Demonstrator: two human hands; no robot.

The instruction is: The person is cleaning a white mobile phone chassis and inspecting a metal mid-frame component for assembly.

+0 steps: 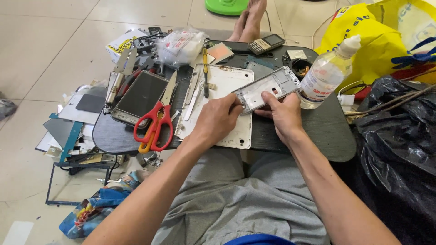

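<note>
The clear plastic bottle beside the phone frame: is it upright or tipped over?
Tipped: the clear plastic bottle leans at a slant, white cap up to the right, base down by the right hand.

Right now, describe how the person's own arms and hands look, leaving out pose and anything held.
Both arms are bare from the bottom edge of the view to the fingertips: no sleeves, gloves, watch or bands show. The left hand and right hand carry no rings that can be made out. Fingernails look short. Grey shorts cover the lap beneath them.
</note>
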